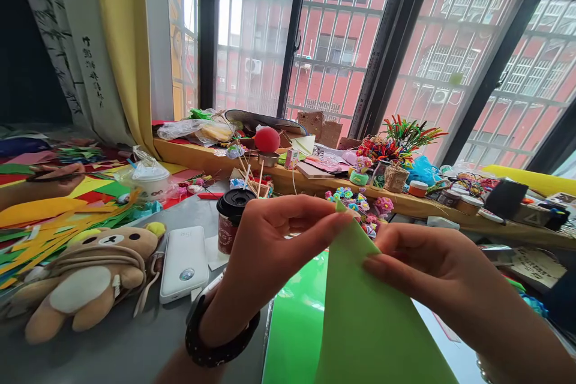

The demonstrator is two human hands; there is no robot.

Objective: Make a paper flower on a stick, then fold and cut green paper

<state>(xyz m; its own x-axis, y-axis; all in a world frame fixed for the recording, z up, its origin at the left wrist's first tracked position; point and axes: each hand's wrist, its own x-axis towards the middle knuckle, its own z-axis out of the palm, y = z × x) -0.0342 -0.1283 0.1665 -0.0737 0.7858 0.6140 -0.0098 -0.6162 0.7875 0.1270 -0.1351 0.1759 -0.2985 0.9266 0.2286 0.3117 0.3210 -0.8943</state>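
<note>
Light green paper (378,318): raised above the near side of the grey bench (130,357), narrow corner up, broad part hanging down past the bottom of view.
Done so far: corner found and gripped; a slanting right edge is formed or held, though whether a crease is pressed there I cannot tell.
Left over: broad lower part looks flat and unworked; seems an early stage, by my judgement.
Left hand (274,252): comes up from the near side, wrist bent, back of hand outward; fingers (299,206) and thumb pinched together on the paper's tip.
Right hand (436,267): reaches in from the near right, a little lower; thumb in front, fingers behind, no visible gap beyond the paper's thickness, on the slanting edge just beside the tip.
Glossy green sheet (292,324): behind and below the paper, toward the bench's near edge.
Plush bear (101,273): lying on the bench's left side.
</note>
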